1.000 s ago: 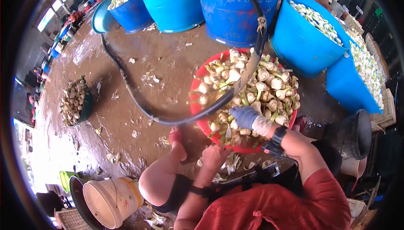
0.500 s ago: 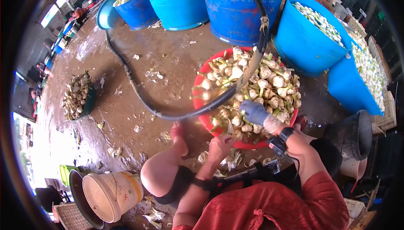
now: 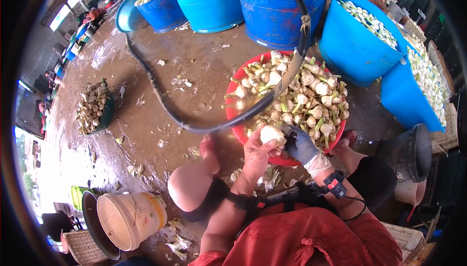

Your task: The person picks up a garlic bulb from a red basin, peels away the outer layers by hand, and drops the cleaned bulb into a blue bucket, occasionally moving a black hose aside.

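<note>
A whitish garlic bulb (image 3: 272, 135) is held over the near rim of a red basin (image 3: 232, 113). My bare left hand (image 3: 258, 155) grips it from the left, thumb and fingers round it. On its right side, my right hand (image 3: 300, 145), in a dark blue-grey glove, has its bent fingers against the bulb. The glove partly hides those fingertips. Heaped in the basin are many garlic bulbs (image 3: 311, 100) with trimmed green stems, some in brownish water along the left side.
A black hose (image 3: 194, 129) loops over the basin and along the wet floor. Blue tubs (image 3: 282, 18) of garlic stand behind. A green container (image 3: 106, 115) of bulbs sits at left. Near me are a white bucket (image 3: 138, 217), a black bucket (image 3: 404, 154) and scattered peelings (image 3: 179, 246).
My right hand has moved from over the heap down and toward my left hand. A garlic bulb now shows between both hands. My left hand has risen slightly.
</note>
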The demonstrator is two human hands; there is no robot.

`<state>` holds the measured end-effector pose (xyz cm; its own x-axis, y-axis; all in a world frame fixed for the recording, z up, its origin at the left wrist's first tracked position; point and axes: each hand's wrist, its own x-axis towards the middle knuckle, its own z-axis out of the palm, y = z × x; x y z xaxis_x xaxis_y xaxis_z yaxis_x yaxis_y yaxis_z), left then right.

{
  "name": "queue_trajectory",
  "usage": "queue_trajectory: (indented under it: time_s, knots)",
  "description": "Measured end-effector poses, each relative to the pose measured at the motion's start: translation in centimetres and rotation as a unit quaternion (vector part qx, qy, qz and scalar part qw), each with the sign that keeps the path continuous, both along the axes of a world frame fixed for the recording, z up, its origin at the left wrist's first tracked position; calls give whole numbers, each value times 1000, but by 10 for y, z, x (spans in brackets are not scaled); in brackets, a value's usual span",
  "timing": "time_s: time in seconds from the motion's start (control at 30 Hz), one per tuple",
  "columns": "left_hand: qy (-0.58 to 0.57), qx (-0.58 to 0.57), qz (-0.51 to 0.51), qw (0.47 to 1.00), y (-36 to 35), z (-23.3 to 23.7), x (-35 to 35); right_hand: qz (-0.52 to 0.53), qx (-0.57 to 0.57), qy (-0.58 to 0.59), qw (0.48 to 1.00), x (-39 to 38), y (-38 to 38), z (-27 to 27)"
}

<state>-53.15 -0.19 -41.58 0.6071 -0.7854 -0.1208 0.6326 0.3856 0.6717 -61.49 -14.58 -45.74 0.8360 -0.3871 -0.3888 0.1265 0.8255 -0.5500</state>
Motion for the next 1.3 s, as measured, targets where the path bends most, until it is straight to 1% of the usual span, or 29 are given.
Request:
queue_trajectory:
  time_s: [0.03,0.07,0.1,0.13,0.17,0.2,0.27,0.3,0.33,0.37,0.4,0.43,0.53,0.57,0.63,0.67,0.73,0.77,0.83,0.87,0.93,1.0,1.03,1.1,1.13,1.2,1.23,1.27,1.3]
  knots:
    - [-16,21,18,1000,0,-1,-1,-28,-90,43,995,-1,1,1]
    - [-16,21,16,1000,2,-5,-2,-30,-90,43,995,-4,-1,4]
    - [-59,44,45,996,2,-10,-1,-32,-262,60,963,-6,-4,15]
    - [-101,67,73,990,3,-10,-1,-33,-427,76,900,-7,-6,30]
    - [-100,68,71,990,4,-11,-2,2,-512,70,856,-10,-3,44]
    - [-135,91,77,984,4,-7,-5,25,-501,71,862,-11,3,47]
    - [-170,111,79,976,2,-7,-9,39,-703,51,708,-8,10,63]
    - [-231,149,104,956,2,-8,-11,-9,-764,62,642,-5,15,63]
    - [-289,187,129,930,2,-10,-12,-10,-765,63,641,-4,17,65]
    - [-289,187,129,930,3,-16,-11,7,-799,81,596,-4,18,69]
    - [-381,223,160,883,3,-19,-9,24,-830,99,549,-3,21,70]
    - [-467,255,188,826,4,-22,-8,42,-835,126,534,-1,23,68]
    - [-492,278,192,802,6,-9,-12,64,-844,171,504,1,27,68]
    - [-493,278,191,802,7,-16,-11,63,-844,172,504,1,26,67]
    - [-404,270,131,864,9,-25,-9,61,-841,175,508,2,24,62]
    - [-405,271,131,864,11,-29,-9,60,-841,175,509,3,21,56]
    - [-272,238,60,931,13,-14,-9,40,-792,146,591,4,13,43]
    - [-273,237,58,930,13,-7,-8,39,-792,146,591,4,6,37]
    - [-179,170,26,969,15,3,-6,28,-774,204,599,3,-7,28]
    - [-180,170,26,968,16,6,-5,27,-774,204,599,1,-15,20]
    - [-99,100,34,989,18,10,-2,18,-781,281,557,-7,-34,-2]
    - [-103,52,26,993,23,3,4,39,-757,378,532,-19,-51,-22]
    - [-62,-10,13,998,24,5,5,74,-730,429,527,-25,-58,-29]
    - [-1,-108,-11,994,25,12,8,91,-725,449,514,-36,-67,-41]
    - [0,-108,-13,994,24,16,9,108,-720,470,499,-42,-68,-46]
    - [49,-163,-22,985,24,21,11,112,-736,429,511,-52,-61,-41]
    - [52,-156,-9,986,22,21,10,122,-594,302,736,-50,-50,-28]
    - [53,-155,-10,986,22,19,9,120,-399,150,897,-46,-39,-16]
    - [53,-146,-14,988,21,16,8,118,-397,151,897,-41,-30,-8]
